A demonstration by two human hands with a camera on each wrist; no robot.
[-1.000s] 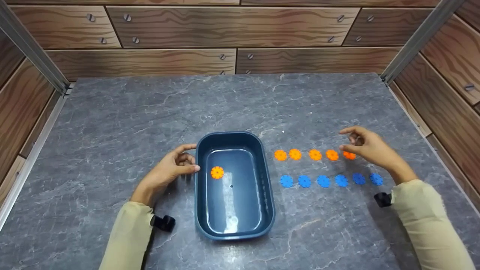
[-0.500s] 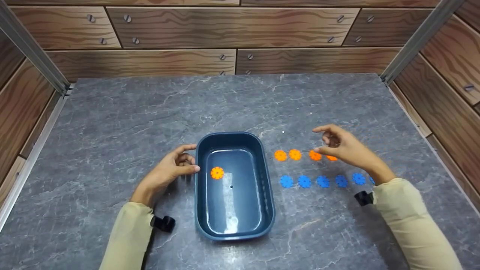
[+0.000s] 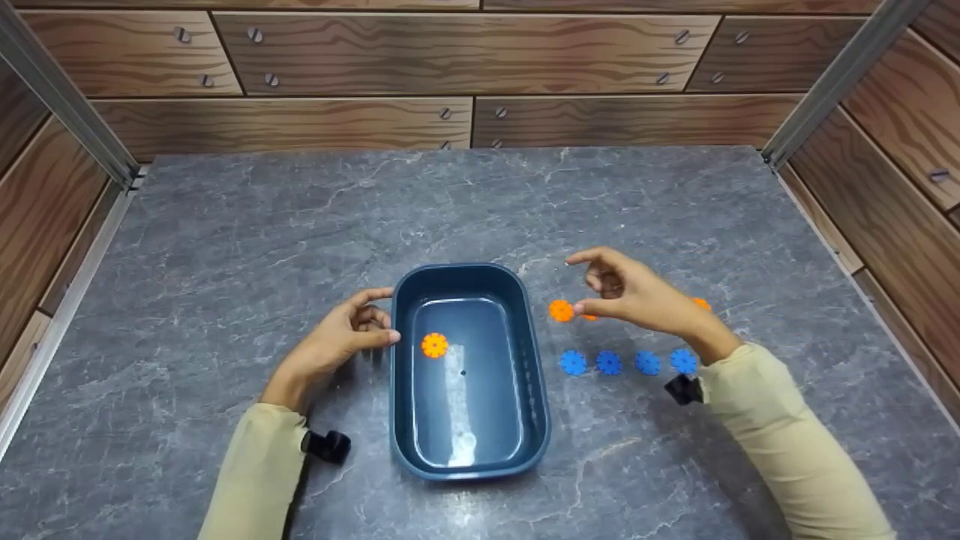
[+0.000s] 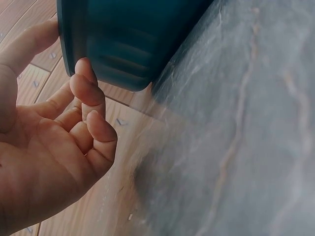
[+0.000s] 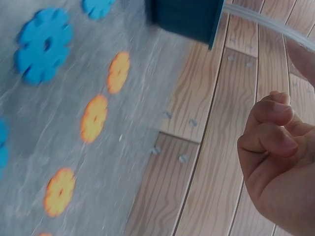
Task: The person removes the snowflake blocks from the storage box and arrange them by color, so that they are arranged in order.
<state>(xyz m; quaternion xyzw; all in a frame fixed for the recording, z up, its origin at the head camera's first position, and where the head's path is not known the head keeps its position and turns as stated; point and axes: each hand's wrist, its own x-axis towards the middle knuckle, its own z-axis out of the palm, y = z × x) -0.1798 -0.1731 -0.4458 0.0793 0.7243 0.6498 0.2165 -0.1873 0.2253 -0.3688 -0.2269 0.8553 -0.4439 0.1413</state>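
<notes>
My left hand [image 3: 326,339] is at the left side of a dark blue rectangular plastic tub [image 3: 442,405], thumb and index fingertips touching its rim while the other fingers bend inward. One notched orange disc [image 3: 434,345] lies inside the tub, in its left half. To the right, my right hand [image 3: 641,296] hovers over a row of orange discs [image 3: 561,310], thumb and index finger spread apart with nothing between them. It hides part of that row in the head view; the right wrist view shows several orange discs [image 5: 94,118] lying flat below it.
Nearer to me runs a parallel row of blue notched discs [image 3: 608,363], partly covered by the right forearm. The grey marbled tabletop [image 3: 300,210] is bounded by wood-patterned panels [image 3: 465,56] at the back and sides.
My right hand has moved left along the orange row, from its far right end toward the tub, holding nothing. The left hand, the tub and the discs have stayed put.
</notes>
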